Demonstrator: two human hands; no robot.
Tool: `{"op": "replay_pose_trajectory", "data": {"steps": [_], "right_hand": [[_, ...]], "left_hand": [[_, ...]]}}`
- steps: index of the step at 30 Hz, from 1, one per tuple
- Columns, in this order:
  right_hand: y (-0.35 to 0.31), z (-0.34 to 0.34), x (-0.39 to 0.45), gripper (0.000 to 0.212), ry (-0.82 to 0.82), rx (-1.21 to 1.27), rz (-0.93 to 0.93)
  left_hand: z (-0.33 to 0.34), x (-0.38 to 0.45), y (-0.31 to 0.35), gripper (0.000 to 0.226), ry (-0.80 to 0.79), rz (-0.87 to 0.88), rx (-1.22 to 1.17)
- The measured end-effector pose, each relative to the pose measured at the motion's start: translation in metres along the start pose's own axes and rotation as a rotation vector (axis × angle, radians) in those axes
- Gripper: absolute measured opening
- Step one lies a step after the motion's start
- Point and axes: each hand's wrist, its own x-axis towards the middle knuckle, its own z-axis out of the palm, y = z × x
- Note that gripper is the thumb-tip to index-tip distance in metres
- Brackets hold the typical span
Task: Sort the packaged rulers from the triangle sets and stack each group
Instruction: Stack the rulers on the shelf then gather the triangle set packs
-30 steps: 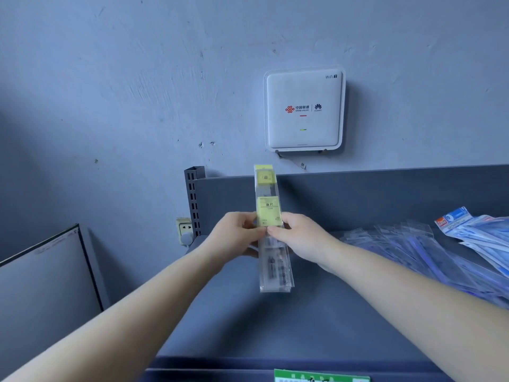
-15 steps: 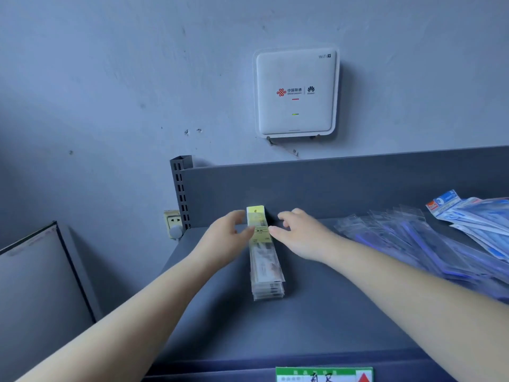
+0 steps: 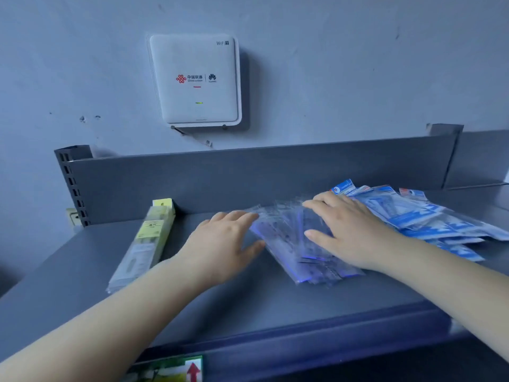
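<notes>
Head view: grey metal shelf (image 3: 248, 304) w/ a back panel, against a wall that carries a white WiFi router (image 3: 197, 81).

A neat stack of yellow-labelled ruler packs (image 3: 143, 244) lies at the shelf's left, nobody touching it. A fanned heap of clear sleeves w/ blue edges (image 3: 297, 244) sits mid-shelf; probably more rulers, but contents too blurred to tell. Just beyond it at right, partly overlapping, is a loose pile of blue-and-white packs (image 3: 429, 216), prob. the triangle sets.

Left hand (image 3: 220, 244): fingers straight and spread, tips at the left edge of the clear heap, holding nothing. Right hand (image 3: 347, 230): flat, fingers spread, pressing down on top of the same heap, its far side next to the blue pile.

Step in hand, as I judge it: gathering the clear sleeves into one group; yellow stack looks done, blue pile not yet tidied.

Next move calls for squeezing the fan together from both sides, squaring the edges, and keeping the slippery sleeves from sliding under the blue packs.
</notes>
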Motion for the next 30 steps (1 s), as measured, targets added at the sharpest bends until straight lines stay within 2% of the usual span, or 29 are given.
{"op": "replay_pose_trajectory", "data": {"steps": [3, 7, 9, 13, 15, 18, 22, 23, 26, 28, 30], "right_hand": [[0.023, 0.004, -0.003, 0.054, -0.143, 0.111, 0.044], [0.037, 0.013, 0.005, 0.049, -0.254, 0.191, 0.111], [0.037, 0.016, 0.01, 0.045, -0.299, 0.227, 0.115], [0.033, 0.015, 0.02, 0.041, -0.304, 0.367, 0.119], [0.031, 0.014, 0.023, 0.044, -0.301, 0.479, 0.12], [0.038, 0.012, 0.025, 0.055, -0.283, 0.698, 0.184], [0.055, 0.01, 0.027, 0.063, -0.372, 0.813, 0.275], [0.056, 0.01, 0.027, 0.064, -0.398, 0.879, 0.292], [0.055, 0.008, 0.03, 0.059, -0.432, 1.152, 0.357], [0.054, 0.008, 0.032, 0.057, -0.454, 1.216, 0.373], [0.054, 0.01, 0.034, 0.057, -0.46, 1.232, 0.378]], "left_hand": [[0.009, 0.018, 0.031, 0.059, -0.154, -0.15, -0.105], [0.015, 0.036, 0.054, 0.066, -0.284, -0.414, -0.428], [0.017, 0.039, 0.057, 0.068, -0.281, -0.491, -0.59], [0.013, 0.047, 0.057, 0.064, -0.179, -0.617, -1.184], [0.012, 0.05, 0.054, 0.059, -0.122, -0.662, -1.354], [0.01, 0.051, 0.047, 0.054, -0.111, -0.68, -1.446], [0.002, 0.047, 0.033, 0.012, -0.206, -0.716, -1.524], [0.0, 0.046, 0.031, 0.01, -0.252, -0.717, -1.534], [0.0, 0.05, 0.027, 0.021, -0.321, -0.769, -1.615], [0.003, 0.056, 0.027, 0.02, -0.297, -0.83, -1.642], [0.01, 0.063, 0.028, 0.033, -0.281, -0.861, -1.638]]}}
